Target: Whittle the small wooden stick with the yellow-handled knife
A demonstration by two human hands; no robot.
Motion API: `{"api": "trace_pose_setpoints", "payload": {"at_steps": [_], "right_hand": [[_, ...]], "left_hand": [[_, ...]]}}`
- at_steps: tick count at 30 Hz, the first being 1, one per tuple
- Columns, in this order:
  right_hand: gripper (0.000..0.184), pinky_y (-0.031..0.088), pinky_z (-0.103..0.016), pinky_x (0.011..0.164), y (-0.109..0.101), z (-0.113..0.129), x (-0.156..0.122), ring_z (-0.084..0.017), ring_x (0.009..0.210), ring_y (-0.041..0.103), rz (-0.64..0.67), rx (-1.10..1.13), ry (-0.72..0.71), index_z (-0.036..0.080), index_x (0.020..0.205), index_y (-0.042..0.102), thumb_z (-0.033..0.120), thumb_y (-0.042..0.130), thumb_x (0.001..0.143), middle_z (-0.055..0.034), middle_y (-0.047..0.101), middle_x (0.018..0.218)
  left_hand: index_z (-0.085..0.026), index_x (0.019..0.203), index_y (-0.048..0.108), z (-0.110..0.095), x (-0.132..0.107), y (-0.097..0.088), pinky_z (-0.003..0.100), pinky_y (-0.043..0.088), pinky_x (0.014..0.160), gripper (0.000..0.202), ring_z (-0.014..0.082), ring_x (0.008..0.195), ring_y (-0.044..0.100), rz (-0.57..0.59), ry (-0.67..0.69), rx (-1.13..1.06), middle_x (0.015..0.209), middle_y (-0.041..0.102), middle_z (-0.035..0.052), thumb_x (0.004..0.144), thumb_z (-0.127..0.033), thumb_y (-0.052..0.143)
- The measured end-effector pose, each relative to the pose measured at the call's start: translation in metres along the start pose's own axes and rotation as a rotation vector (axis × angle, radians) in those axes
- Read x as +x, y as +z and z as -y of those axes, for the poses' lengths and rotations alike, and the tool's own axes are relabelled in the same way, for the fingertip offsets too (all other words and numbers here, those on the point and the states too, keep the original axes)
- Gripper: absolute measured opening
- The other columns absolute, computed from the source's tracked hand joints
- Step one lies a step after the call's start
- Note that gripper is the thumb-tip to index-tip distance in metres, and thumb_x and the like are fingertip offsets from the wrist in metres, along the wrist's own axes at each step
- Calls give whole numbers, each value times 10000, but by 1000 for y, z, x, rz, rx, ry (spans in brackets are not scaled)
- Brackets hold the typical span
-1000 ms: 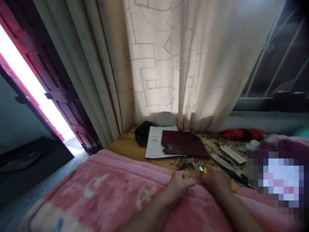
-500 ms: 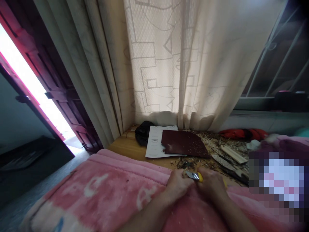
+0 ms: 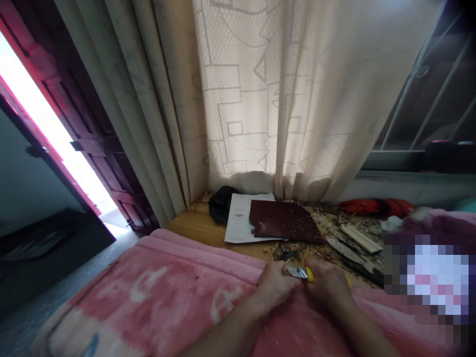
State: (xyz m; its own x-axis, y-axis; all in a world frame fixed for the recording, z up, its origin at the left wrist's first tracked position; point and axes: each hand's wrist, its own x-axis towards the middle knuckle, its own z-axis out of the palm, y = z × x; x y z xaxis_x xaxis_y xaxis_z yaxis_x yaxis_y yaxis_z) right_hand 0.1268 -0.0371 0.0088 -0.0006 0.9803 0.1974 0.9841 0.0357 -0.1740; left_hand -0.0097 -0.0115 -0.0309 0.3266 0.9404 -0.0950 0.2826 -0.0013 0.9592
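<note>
The person's right hand is closed in a fist around the yellow handle of a utility knife, whose steel blade end points left, toward the other hand. The left hand is curled, its fingers just beside or touching the blade. Whether it pinches something small there is hidden by the fingers, so I cannot tell. Both hands sit close together above a pink fleece blanket that covers the lap, and pale wood crumbs are scattered on it near the forearms. Beyond the blanket is a honey-coloured wooden ledge strewn with wood shavings. On it lie a dark red sheet of sandpaper, partly overlapping a white printed paper, and a black bag behind them. To the right are a pale wooden strip, a flat carved wood piece and a red cloth. A lace curtain hangs behind the ledge, and a pixelated patch hides the lower right.
</note>
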Motion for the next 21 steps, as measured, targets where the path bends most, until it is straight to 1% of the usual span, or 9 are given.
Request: {"api": "trace_pose_setpoints", "payload": {"at_steps": [5, 9, 13, 15, 16, 17, 18, 21], "right_hand": [[129, 209, -238, 513, -1, 3, 0, -142, 587, 514, 36, 2, 26, 201, 632, 553, 258, 439, 647, -33, 605, 634], [145, 231, -241, 526, 1, 4, 1, -153, 625, 527, 64, 9, 52, 209, 651, 556, 253, 418, 657, -32, 609, 659], [163, 254, -250, 542, 5, -5, 6, -168, 654, 531, 87, 4, 80, 215, 675, 560, 292, 419, 655, -38, 612, 683], [207, 262, -255, 541, 7, -12, 9, -174, 656, 530, 84, 6, 148, 215, 699, 567, 334, 401, 671, -48, 611, 687], [227, 268, -257, 545, 6, -15, 11, -178, 667, 530, 79, 2, 203, 210, 712, 573, 338, 389, 678, -58, 612, 708], [241, 274, -260, 553, 6, -18, 13, -180, 677, 530, 77, -3, 246, 205, 722, 578, 336, 379, 684, -66, 612, 722], [238, 281, -261, 567, 5, -19, 14, -180, 694, 529, 79, 2, 264, 204, 739, 581, 327, 385, 680, -67, 612, 732], [225, 290, -257, 591, 0, -18, 13, -178, 721, 530, 75, 22, 254, 204, 765, 582, 299, 401, 672, -63, 613, 756]], "left_hand": [[-130, 631, 541, -5, 0, -2, 162, 243, 424, 173, 57, 497, 346, 32, 13, -34, 539, 442, -43, 551, -283, 554], [-126, 586, 507, -19, -1, -4, 165, 218, 404, 108, 46, 464, 317, 74, -33, -97, 515, 406, -48, 534, -218, 531], [-142, 551, 436, -32, -8, -5, 172, 192, 395, 58, 39, 439, 273, 149, -57, -165, 494, 344, -56, 542, -183, 476], [-160, 506, 349, -35, -11, -4, 175, 161, 390, 128, 34, 432, 229, 198, -52, -177, 476, 280, -66, 532, -163, 474], [-166, 485, 292, -35, -12, -4, 178, 137, 389, 204, 32, 437, 205, 215, -22, -164, 470, 247, -71, 506, -138, 492], [-169, 478, 250, -35, -12, -4, 184, 114, 391, 256, 33, 446, 188, 211, 12, -143, 473, 222, -71, 490, -121, 501], [-170, 479, 238, -33, -12, -4, 187, 108, 393, 258, 34, 449, 181, 196, 14, -118, 472, 215, -70, 494, -115, 489], [-175, 493, 232, -26, -8, -4, 194, 111, 395, 254, 38, 450, 162, 117, -12, -66, 483, 209, -69, 532, -159, 482]]}}
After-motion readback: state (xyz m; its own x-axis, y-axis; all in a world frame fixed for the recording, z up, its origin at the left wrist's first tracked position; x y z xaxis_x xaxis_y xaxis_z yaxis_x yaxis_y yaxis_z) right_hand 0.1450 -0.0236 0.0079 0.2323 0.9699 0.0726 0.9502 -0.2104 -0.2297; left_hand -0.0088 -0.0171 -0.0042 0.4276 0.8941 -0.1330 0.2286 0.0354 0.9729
